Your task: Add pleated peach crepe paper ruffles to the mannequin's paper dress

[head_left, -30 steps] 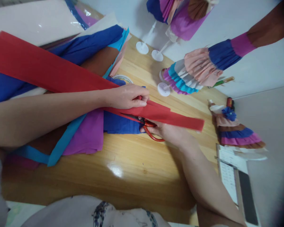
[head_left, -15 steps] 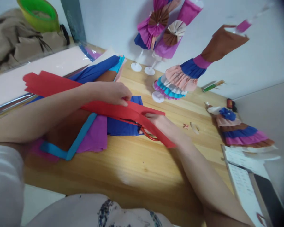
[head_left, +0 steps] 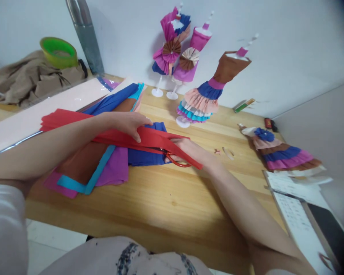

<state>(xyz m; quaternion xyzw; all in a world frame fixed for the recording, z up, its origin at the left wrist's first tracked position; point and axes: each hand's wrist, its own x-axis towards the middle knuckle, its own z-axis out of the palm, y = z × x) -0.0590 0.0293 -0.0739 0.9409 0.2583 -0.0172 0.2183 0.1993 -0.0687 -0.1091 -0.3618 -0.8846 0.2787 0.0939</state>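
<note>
A long folded strip of red crepe paper (head_left: 114, 138) lies slantwise over a stack of coloured sheets. Across its upper side rests my left hand (head_left: 130, 125), thumb and fingers spread apart on the paper. My right hand (head_left: 185, 148) is closed around scissors (head_left: 177, 162) with orange-red handles. Their blades sit in the red paper, along a slit that parts a narrower band from the rest; this band passes over my right hand. Under the red paper are a blue folded sheet (head_left: 145, 157), a brown sheet (head_left: 80, 164) with a light-blue border, and a purple sheet (head_left: 114, 168).
Small dress forms in paper dresses stand along the wall, the nearest with a ruffled skirt (head_left: 200, 99). Another ruffled dress (head_left: 286, 152) lies at the right, above a printed sheet (head_left: 292, 214). At the back left are a green tape roll (head_left: 59, 57), brown cloth (head_left: 25, 76) and a bottle (head_left: 87, 42).
My left hand has gone from a closed pinch to spread fingers and slid a little left along the red paper. The scissors stay in the paper. The head view has shifted.
</note>
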